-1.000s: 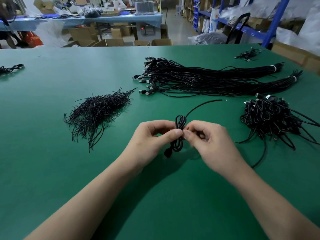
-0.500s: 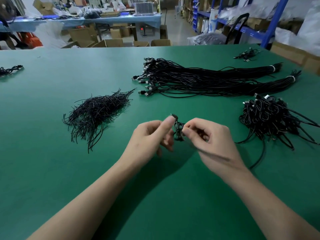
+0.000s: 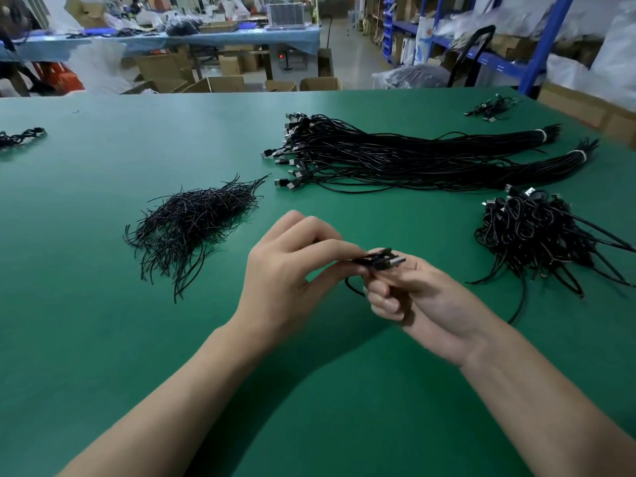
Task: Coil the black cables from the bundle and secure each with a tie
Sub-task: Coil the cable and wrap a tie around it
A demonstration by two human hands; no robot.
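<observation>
A small coiled black cable (image 3: 378, 260) is held between both hands above the green table (image 3: 103, 339), lying nearly flat with its plug pointing right. My left hand (image 3: 289, 273) pinches its left end between thumb and forefinger. My right hand (image 3: 420, 297), palm turned up, grips the coil's right part with curled fingers; a short loop hangs below it. The long bundle of uncoiled black cables (image 3: 413, 156) lies beyond, tied with white bands at its right ends. A heap of black ties (image 3: 192, 222) sits to the left.
A pile of coiled, tied cables (image 3: 540, 239) lies at the right. A few cables (image 3: 492, 106) rest at the far right corner, and another cable (image 3: 20, 136) at the left edge. Cardboard boxes, a blue-covered bench and blue shelving stand past the table's far edge.
The cable's loose tail has been gathered in. The coil has turned from upright to nearly flat, my right hand has rolled palm up, and both hands shifted slightly right.
</observation>
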